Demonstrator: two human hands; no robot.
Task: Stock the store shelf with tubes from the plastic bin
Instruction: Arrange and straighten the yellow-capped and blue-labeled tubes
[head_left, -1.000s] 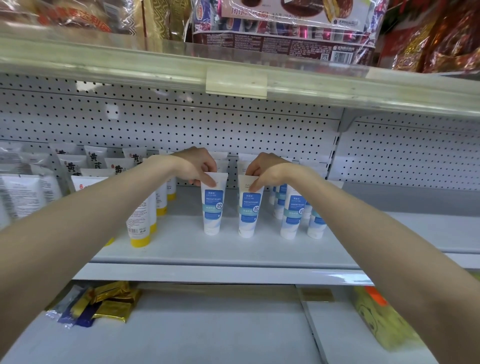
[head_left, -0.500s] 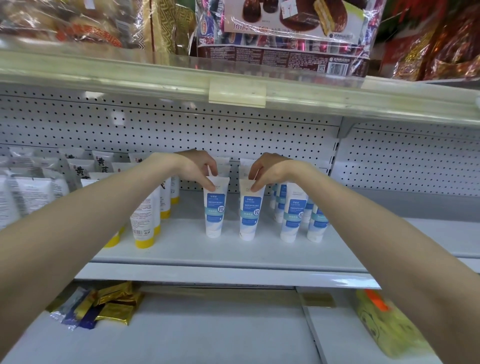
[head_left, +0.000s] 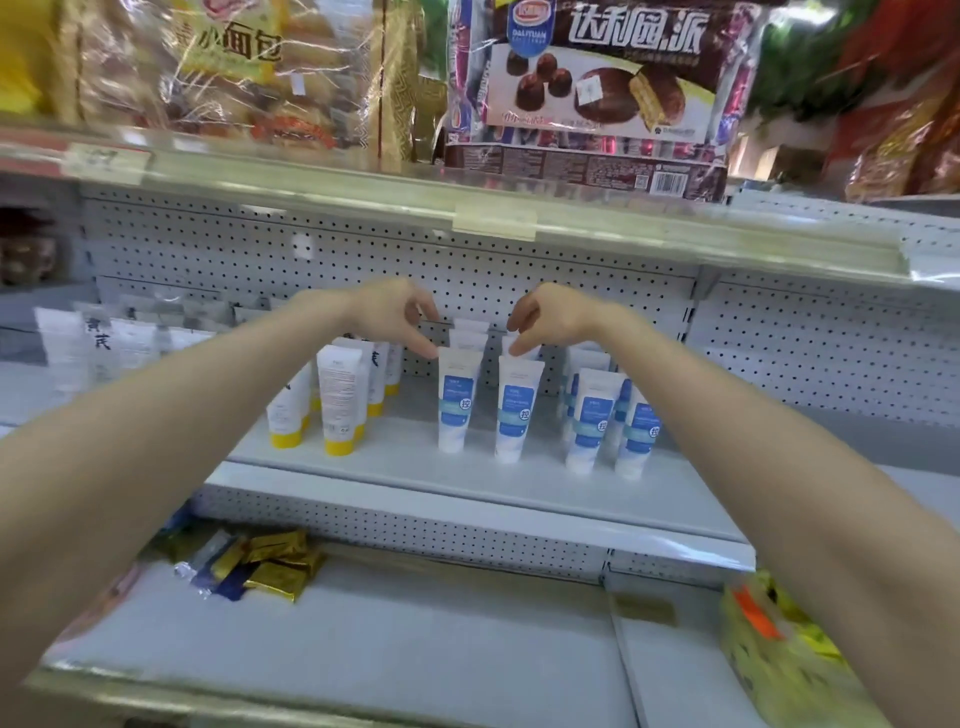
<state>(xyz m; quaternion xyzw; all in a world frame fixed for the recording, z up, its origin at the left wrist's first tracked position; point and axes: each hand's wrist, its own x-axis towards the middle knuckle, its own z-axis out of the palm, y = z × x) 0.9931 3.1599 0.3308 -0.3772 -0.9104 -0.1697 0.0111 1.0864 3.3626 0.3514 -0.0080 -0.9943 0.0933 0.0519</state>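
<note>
Tubes of white plastic with blue labels (head_left: 592, 421) stand cap-down in rows on the grey metal shelf (head_left: 395, 467), beside white tubes with yellow caps (head_left: 340, 400); at the front of the middle rows the left tube (head_left: 456, 400) and the right tube (head_left: 517, 410) stand upright, just apart; the left hand (head_left: 397, 317) is above one and the right hand (head_left: 550, 314) above the other, fingers loosely curled, thumbs apart, a fingertip of each touching the crimped top edge, pinching nothing; the step in hand looks like letting this pair go; the plastic bin is out of view, so the next move probably calls for drawing both hands back gently, lest a tube topple, then fetching more
</note>
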